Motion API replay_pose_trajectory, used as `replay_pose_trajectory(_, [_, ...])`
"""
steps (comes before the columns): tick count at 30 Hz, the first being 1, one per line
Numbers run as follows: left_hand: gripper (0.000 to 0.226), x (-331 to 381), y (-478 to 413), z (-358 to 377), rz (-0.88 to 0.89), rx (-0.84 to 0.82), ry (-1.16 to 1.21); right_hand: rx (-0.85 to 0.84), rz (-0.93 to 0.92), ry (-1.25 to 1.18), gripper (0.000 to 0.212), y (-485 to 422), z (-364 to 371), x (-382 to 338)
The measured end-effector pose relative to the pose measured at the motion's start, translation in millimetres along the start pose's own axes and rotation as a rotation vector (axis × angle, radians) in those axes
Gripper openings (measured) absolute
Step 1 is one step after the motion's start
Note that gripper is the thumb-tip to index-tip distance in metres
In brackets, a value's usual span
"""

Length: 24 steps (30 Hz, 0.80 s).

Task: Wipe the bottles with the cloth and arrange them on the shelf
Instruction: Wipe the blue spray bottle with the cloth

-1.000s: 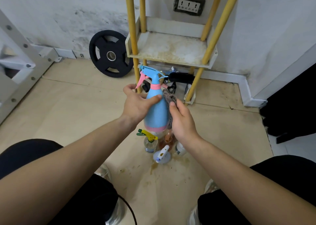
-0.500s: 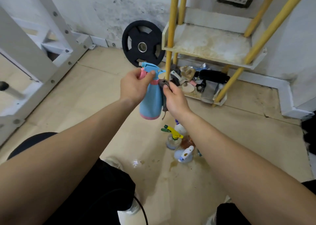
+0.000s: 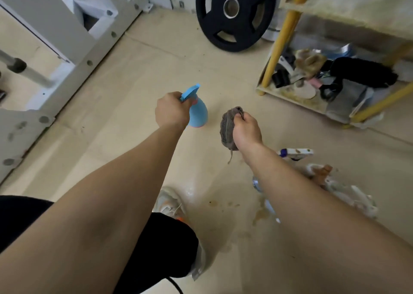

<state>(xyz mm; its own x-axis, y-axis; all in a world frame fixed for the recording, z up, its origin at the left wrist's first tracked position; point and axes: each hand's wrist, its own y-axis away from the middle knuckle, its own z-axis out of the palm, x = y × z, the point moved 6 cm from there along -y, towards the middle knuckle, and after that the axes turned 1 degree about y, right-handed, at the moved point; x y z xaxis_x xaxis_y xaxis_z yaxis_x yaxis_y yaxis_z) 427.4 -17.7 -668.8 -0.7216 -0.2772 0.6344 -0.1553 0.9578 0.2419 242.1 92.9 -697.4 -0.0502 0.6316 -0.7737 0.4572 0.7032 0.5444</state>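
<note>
Blue spray bottle (image 3: 199,112) is in the middle of the head view, over the floor. Our left hand (image 3: 172,111) curls its fingers round the bottle's neck. Our right hand (image 3: 247,129) clamps the grey cloth (image 3: 229,128), apart from the bottle. We judge the wiping has paused; next the bottle needs an upright place on the shelf (image 3: 290,97), far right.

Black weight plate (image 3: 234,14) propped against the wall at the top, standing on a pale beige floor (image 3: 134,70). To the left, white metal frame (image 3: 73,25) dotted with bolt holes, and a steel bar (image 3: 29,72) poking in from the edge. Brown stains (image 3: 260,215) on the floor, lower right. Pale sneaker (image 3: 168,202) near the bottom centre, black cable (image 3: 175,284) curling below. Far right, black fuzzy item (image 3: 362,72) beside a tan furry one (image 3: 309,61).
</note>
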Motion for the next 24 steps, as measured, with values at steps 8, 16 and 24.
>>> replay_pose_trajectory(8, [0.037, -44, -29, 18, -0.073, 0.028, 0.054, -0.040, 0.042, 0.006, 0.029, -23, 36, 24])
replay_pose_trajectory(16, [0.030, -58, -27, 18, -0.099, -0.021, -0.012, -0.026, 0.033, -0.016, 0.030, -13, 22, 22])
replay_pose_trajectory(24, [0.060, 6, 24, -14, 0.029, -0.050, -0.081, -0.009, -0.130, -0.063, 0.032, 46, -49, -35])
